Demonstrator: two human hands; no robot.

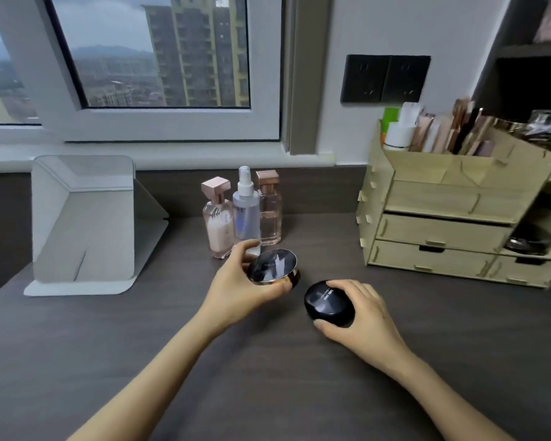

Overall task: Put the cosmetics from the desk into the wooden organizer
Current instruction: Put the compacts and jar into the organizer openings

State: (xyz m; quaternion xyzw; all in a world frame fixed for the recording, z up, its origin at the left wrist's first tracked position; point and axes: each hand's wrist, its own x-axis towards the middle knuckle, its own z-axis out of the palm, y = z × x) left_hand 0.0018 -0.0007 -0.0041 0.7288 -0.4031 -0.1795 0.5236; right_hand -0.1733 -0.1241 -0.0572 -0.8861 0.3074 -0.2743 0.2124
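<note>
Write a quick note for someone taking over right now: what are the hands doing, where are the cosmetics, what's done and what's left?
Hands: the left hand holds the gold-rimmed compact; the right hand grips the black compact.
Things: the pink perfume bottle, spray bottle and clear perfume bottle stand on the desk, left of the wooden organizer.
Done: the organizer's top compartments hold items.
Left: both compacts and all three bottles go in.

Head-worn camera looks forward and down, close over the desk [77, 345].
</note>
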